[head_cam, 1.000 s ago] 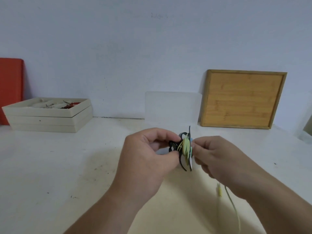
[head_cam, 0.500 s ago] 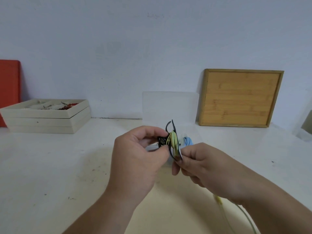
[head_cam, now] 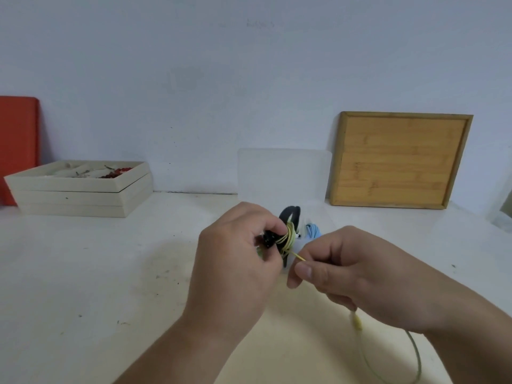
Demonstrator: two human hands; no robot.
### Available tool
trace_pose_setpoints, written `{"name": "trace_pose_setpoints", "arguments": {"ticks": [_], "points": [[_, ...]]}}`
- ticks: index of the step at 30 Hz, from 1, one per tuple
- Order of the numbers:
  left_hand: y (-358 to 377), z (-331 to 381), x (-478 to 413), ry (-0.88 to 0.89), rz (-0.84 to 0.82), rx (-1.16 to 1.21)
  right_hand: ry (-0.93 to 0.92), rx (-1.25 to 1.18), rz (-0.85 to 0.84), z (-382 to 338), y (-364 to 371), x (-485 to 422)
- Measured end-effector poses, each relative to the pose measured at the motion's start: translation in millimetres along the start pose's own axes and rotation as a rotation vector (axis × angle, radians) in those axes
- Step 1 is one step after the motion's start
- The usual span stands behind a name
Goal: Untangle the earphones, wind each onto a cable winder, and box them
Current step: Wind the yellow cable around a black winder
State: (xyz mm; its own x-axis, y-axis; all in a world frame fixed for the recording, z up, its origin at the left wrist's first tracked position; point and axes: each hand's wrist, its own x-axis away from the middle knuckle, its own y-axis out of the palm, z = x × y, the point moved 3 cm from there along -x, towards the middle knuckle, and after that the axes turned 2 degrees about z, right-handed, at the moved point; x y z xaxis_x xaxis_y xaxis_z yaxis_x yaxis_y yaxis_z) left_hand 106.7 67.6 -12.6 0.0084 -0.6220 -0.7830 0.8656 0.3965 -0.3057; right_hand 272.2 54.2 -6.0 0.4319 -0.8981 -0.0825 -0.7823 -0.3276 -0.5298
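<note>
My left hand [head_cam: 238,261] grips a black cable winder [head_cam: 288,217] above the table, with several turns of yellow-green earphone cable [head_cam: 289,237] wound round it. My right hand [head_cam: 349,273] pinches the same cable just right of and below the winder, a short taut stretch running between them. The loose tail of the cable [head_cam: 388,353] hangs below my right hand toward the lower right. A blue earphone bundle [head_cam: 313,231] lies behind the hands, inside a clear plastic box [head_cam: 321,214] whose lid [head_cam: 282,173] stands up at the back.
A bamboo tray [head_cam: 399,159] leans on the wall at the back right. Stacked cream trays [head_cam: 77,192] with small items stand at the back left, beside a red board [head_cam: 18,145]. The white table [head_cam: 97,273] carries small specks.
My right hand has dropped below the winder and pulled the cable out to the right. The left hand with the winder shifted slightly left and turned.
</note>
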Motion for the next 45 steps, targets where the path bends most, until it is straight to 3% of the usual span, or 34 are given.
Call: {"name": "trace_pose_setpoints", "arguments": {"ticks": [4, 7, 10, 14, 20, 25, 34, 39, 45], "points": [[4.5, -1.7, 1.5, 0.035, -0.079, -0.053, -0.030, 0.008, 0.053, -3.8, -4.4, 2.7], [9.3, -7.5, 2.4, -0.003, -0.122, -0.041, -0.075, 0.023, 0.267, -8.9, -18.8, 6.3], [9.9, -9.0, 4.4, -0.149, -0.151, 0.064, -0.097, 0.037, 0.499, -7.8, -30.3, 8.9], [12.7, -5.8, 5.6, -0.330, -0.235, 0.292, -0.063, 0.045, 0.620, -3.5, -31.1, 4.8], [13.6, 4.0, 6.1, -0.422, -0.295, 0.422, -0.010, 0.061, 0.670, -3.2, -30.5, 3.5], [15.2, 2.2, 5.8, -0.443, -0.306, 0.497, 0.084, -0.020, 0.611, 12.3, -25.5, -3.6], [17.9, 2.0, 7.0, -0.459, -0.419, 0.485, 0.119, -0.053, 0.649, 16.3, -23.1, -5.7], [18.6, 1.3, 10.3, -0.466, -0.463, 0.439, 0.084, 0.079, 0.636, 10.9, -19.4, -6.8], [12.1, 4.6, 2.8, -0.436, -0.270, 0.484, 0.161, -0.002, 0.631, 20.5, -21.9, -7.9]]}}
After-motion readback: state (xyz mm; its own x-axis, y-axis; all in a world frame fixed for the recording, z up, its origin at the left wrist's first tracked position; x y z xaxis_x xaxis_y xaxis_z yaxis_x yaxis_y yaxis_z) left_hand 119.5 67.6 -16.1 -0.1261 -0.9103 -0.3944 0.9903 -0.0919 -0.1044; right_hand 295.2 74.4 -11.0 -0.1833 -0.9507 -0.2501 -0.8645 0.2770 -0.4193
